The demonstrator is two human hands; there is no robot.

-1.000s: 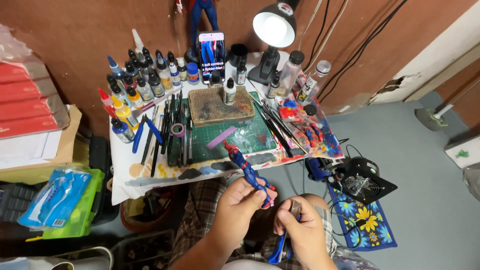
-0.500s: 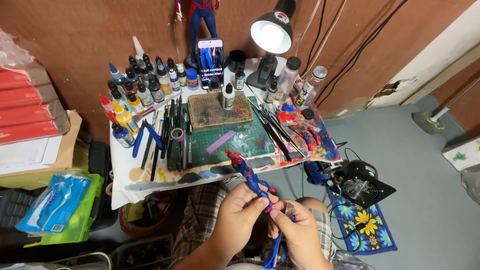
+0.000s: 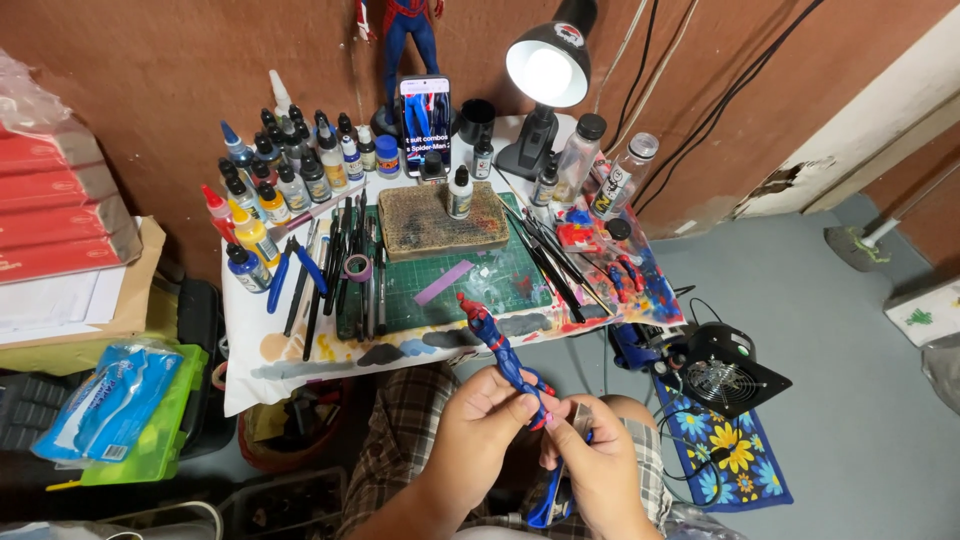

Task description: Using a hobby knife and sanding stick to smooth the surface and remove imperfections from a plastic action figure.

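Observation:
My left hand [image 3: 483, 425] grips a small red and blue action figure [image 3: 500, 350] by its lower body, its head tilted up toward the table. My right hand [image 3: 592, 465] pinches a small part at the figure's lower end; what the fingers hold is too small to tell. A blue object [image 3: 548, 500] pokes out below my right hand. Both hands are above my lap in plaid shorts, just in front of the small work table [image 3: 250, 360] with a green cutting mat [image 3: 480, 285].
Several paint bottles [image 3: 290, 170], brushes and tools [image 3: 345, 265], blue pliers [image 3: 290, 270], a phone [image 3: 424, 112] and a lit desk lamp [image 3: 548, 70] crowd the table. A black fan [image 3: 718, 372] sits on a floral cloth at right. Boxes and a green case [image 3: 150, 425] stand left.
The camera view has shifted down slightly. My hands have moved a little to the right and closer together around the figure's lower end.

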